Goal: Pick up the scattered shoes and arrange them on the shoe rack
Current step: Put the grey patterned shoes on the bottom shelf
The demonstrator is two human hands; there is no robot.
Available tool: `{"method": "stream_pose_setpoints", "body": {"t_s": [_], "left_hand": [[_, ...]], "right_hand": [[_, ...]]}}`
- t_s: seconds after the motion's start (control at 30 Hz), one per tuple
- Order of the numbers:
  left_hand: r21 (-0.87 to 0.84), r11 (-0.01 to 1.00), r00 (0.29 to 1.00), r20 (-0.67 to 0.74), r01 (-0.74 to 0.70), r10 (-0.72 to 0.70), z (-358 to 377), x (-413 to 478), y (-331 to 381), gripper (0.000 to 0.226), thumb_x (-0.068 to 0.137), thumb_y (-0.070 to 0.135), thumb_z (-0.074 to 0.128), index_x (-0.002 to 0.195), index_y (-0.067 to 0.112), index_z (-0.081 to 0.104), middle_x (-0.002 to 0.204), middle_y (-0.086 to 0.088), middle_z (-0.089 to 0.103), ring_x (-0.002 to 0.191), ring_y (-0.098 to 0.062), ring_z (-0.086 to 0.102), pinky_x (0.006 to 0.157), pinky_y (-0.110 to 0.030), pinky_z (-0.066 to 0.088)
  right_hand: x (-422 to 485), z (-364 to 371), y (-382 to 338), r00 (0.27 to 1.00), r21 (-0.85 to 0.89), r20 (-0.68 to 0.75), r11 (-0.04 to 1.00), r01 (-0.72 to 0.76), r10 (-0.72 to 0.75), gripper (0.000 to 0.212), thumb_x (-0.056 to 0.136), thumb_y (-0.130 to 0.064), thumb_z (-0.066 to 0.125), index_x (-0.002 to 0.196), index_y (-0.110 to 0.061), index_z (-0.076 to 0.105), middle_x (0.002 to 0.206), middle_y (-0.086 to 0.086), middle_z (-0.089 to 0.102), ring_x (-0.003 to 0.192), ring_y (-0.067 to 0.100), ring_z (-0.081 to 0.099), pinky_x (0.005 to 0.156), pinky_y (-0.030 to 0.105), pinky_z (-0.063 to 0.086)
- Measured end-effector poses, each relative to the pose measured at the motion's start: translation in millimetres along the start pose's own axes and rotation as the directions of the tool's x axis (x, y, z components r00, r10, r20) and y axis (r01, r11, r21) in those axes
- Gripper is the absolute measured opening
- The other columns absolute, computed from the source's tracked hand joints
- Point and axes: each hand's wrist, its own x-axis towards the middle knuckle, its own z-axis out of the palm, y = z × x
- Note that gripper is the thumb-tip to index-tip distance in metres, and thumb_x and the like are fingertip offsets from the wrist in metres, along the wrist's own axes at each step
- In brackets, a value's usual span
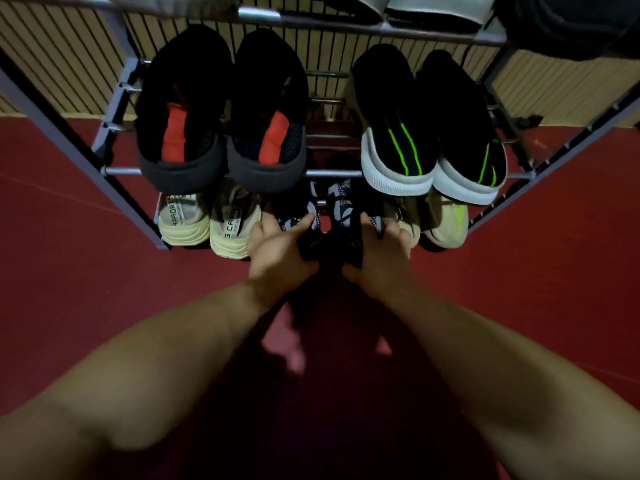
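Down at the shoe rack (332,173), the left grip (277,247) clasps one black-and-white knit sneaker (311,202) by its heel, the right grip (379,251) its twin (341,200).

The floor (69,271) is dark red. The rack (332,173) is grey metal, and the wall (62,46) behind it is beige with thin dark vertical stripes. At the middle shelf's left end, the red pair (183,98) is black with orange-red insoles and charcoal heels. At its right end, the green pair (384,84) is black with neon-green stripes and white ribbed soles. On the lower shelf, the cream pair (180,230) carries dark lettering, the knit pair (313,206) is black speckled with white, and the tan pair (446,223) has a yellow-green patch.
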Motion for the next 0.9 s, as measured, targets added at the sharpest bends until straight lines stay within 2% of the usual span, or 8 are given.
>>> {"method": "stream_pose_setpoints", "body": {"t_s": [0.13, 0.33, 0.43, 0.5, 0.57, 0.67, 0.73, 0.9], "left_hand": [[0.068, 0.997, 0.999, 0.03, -0.036, 0.034, 4.8, 28.1, 7.7, 0.08, 0.072, 0.051, 0.057, 0.144, 0.045, 0.023, 0.128, -0.014, 0.053, 0.113, -0.037, 0.048, 0.091, -0.034, 0.037], [0.192, 0.97, 0.989, 0.008, -0.149, 0.15, 2.3, 42.3, 9.6, 0.083, 0.074, 0.045, 0.068, 0.146, 0.033, 0.029, 0.145, -0.016, 0.025, 0.127, -0.041, 0.034, 0.095, -0.041, 0.04], [0.183, 0.954, 0.971, 0.004, -0.237, 0.241, 1.6, 37.9, 3.8, 0.085, 0.059, 0.041, 0.076, 0.135, 0.013, 0.05, 0.108, -0.03, 0.06, 0.083, -0.046, 0.063, 0.061, -0.042, 0.053], [0.179, 0.937, 0.952, -0.004, -0.3, 0.305, -5.3, 33.4, -1.5, 0.084, 0.054, 0.042, 0.076, 0.128, 0.011, 0.053, 0.08, -0.027, 0.065, 0.051, -0.039, 0.062, 0.045, -0.034, 0.05], [0.208, 0.944, 0.966, 0.072, -0.258, 0.248, -7.8, 33.5, -3.0, 0.084, 0.061, 0.042, 0.077, 0.136, 0.017, 0.049, 0.106, -0.035, 0.056, 0.068, -0.044, 0.062, 0.059, -0.037, 0.052], [0.279, 0.92, 0.96, 0.028, -0.274, 0.278, -9.2, 33.1, 0.4, 0.074, 0.072, 0.052, 0.06, 0.138, 0.019, 0.049, 0.115, -0.039, 0.048, 0.072, -0.044, 0.061, 0.064, -0.036, 0.053], [0.347, 0.909, 0.972, 0.122, -0.231, 0.2, -2.5, 34.9, -2.3, 0.08, 0.081, 0.055, 0.056, 0.149, 0.029, 0.025, 0.135, -0.033, 0.031, 0.09, -0.04, 0.059, 0.076, -0.036, 0.048], [0.357, 0.914, 0.98, 0.122, -0.194, 0.16, 0.0, 39.4, -1.1, 0.082, 0.084, 0.058, 0.053, 0.15, 0.036, 0.01, 0.14, -0.022, 0.029, 0.094, -0.037, 0.061, 0.074, -0.034, 0.047]], "right_hand": [[27.5, 9.2, -18.3, 0.999, 0.094, 0.035, 0.995, -0.023, 0.02, 0.099, 0.077, -0.047, 0.066, 0.15, -0.016, 0.007, 0.149, 0.023, 0.012, 0.137, 0.043, 0.013, 0.11, 0.049, 0.021], [50.3, 5.4, -10.6, 0.996, 0.145, 0.075, 0.988, -0.058, 0.048, 0.103, 0.081, -0.042, 0.065, 0.151, -0.02, -0.007, 0.153, 0.02, -0.009, 0.14, 0.047, -0.009, 0.111, 0.055, 0.016], [44.8, 7.8, -10.4, 0.995, 0.123, 0.081, 0.99, -0.062, 0.052, 0.102, 0.084, -0.039, 0.065, 0.151, -0.02, -0.01, 0.153, 0.02, -0.013, 0.14, 0.046, -0.015, 0.111, 0.058, 0.014], [45.3, 11.5, -12.1, 0.996, 0.137, 0.071, 0.989, -0.06, 0.051, 0.1, 0.084, -0.042, 0.063, 0.151, -0.022, -0.009, 0.154, 0.02, -0.014, 0.14, 0.045, -0.016, 0.111, 0.059, 0.01], [47.6, 12.5, -13.1, 0.996, 0.173, 0.075, 0.982, -0.07, 0.057, 0.098, 0.084, -0.045, 0.062, 0.151, -0.022, -0.007, 0.155, 0.019, -0.011, 0.14, 0.045, -0.015, 0.111, 0.058, 0.009], [46.4, 11.3, -16.5, 0.992, 0.225, 0.058, 0.967, -0.124, 0.113, 0.097, 0.084, -0.045, 0.061, 0.151, -0.023, -0.005, 0.156, 0.017, -0.009, 0.141, 0.042, -0.01, 0.112, 0.056, 0.011], [44.3, 12.2, -20.9, 0.989, 0.219, 0.042, 0.965, -0.147, 0.142, 0.096, 0.085, -0.044, 0.061, 0.151, -0.021, -0.004, 0.155, 0.018, -0.007, 0.141, 0.043, -0.007, 0.112, 0.055, 0.01], [51.9, 7.6, -20.0, 0.994, 0.175, 0.055, 0.979, -0.105, 0.096, 0.097, 0.085, -0.044, 0.061, 0.151, -0.02, -0.005, 0.155, 0.02, -0.008, 0.141, 0.044, -0.011, 0.113, 0.056, 0.007]]}}
